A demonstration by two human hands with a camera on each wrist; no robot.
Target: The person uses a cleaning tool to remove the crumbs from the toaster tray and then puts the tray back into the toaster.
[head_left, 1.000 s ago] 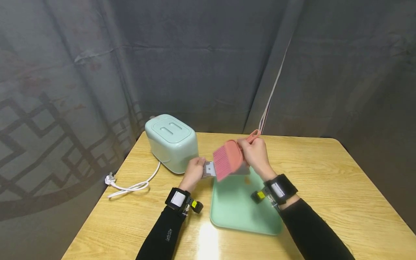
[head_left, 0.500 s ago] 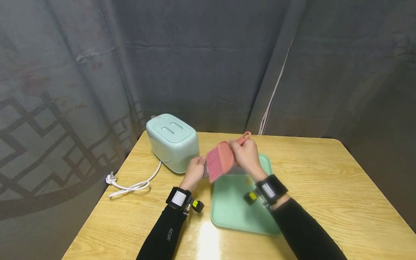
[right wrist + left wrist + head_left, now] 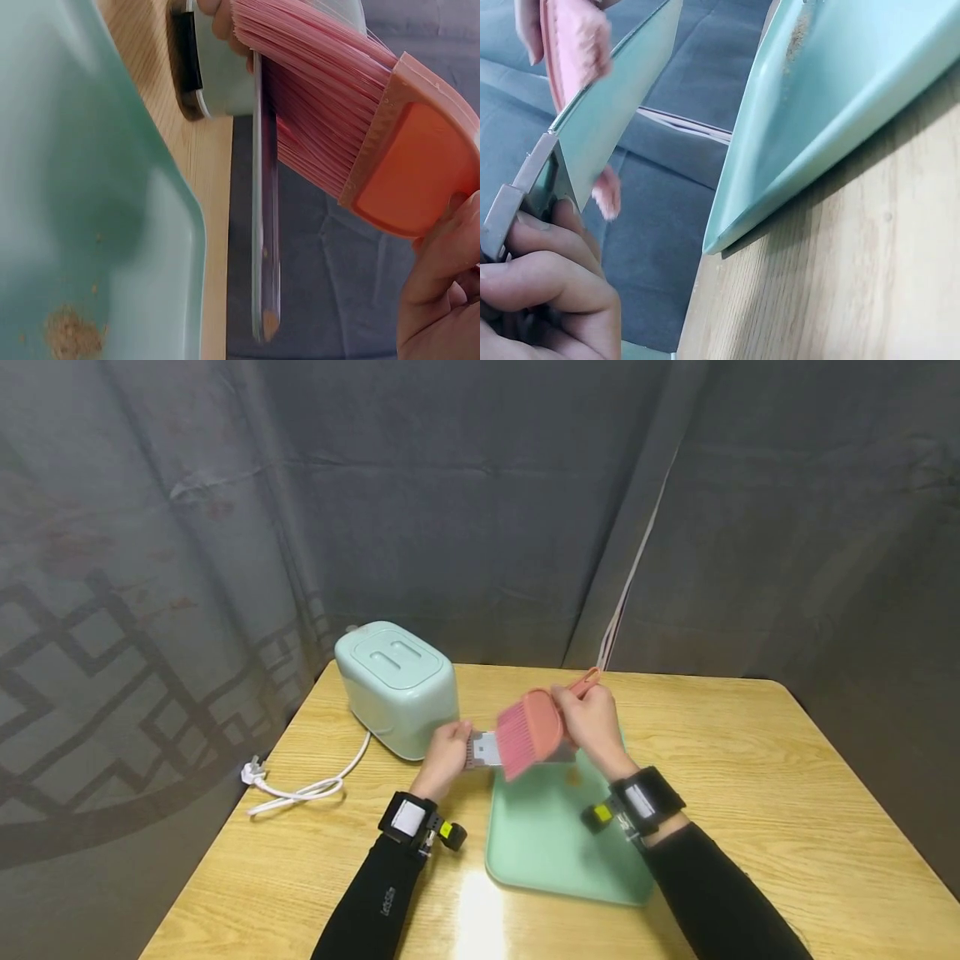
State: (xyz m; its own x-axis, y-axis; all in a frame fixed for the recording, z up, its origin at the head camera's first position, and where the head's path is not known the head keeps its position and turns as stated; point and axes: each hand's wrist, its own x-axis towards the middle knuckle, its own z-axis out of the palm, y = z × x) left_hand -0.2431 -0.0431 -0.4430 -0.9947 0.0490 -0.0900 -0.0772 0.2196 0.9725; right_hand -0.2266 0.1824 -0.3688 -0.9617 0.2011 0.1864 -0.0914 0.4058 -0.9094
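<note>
Brush head (image 3: 420,165): smooth plastic, soft sheen
Bristles (image 3: 322,90): fine, synthetic-looking strands
Thin panel (image 3: 622,112): smooth, shiny, metal-looking, with a matt, plastic-looking end
Tray (image 3: 562,843): smooth, satin, plastic-looking
Toaster (image 3: 397,710): smooth, glossy, plastic-looking shell
Power cord (image 3: 318,792): smooth, plastic-looking
Desk (image 3: 712,777): wood-grained, glossy under the glare
Curtain (image 3: 450,527): matt, creased cloth
Sleeves (image 3: 371,902): matt cloth
Crumbs (image 3: 73,334): rough, grainy

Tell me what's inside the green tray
Inside the green tray lies a small heap of brown crumbs, a few scattered around it. The right arm covers part of the tray's right side in the head view, hiding what's beneath.
</note>
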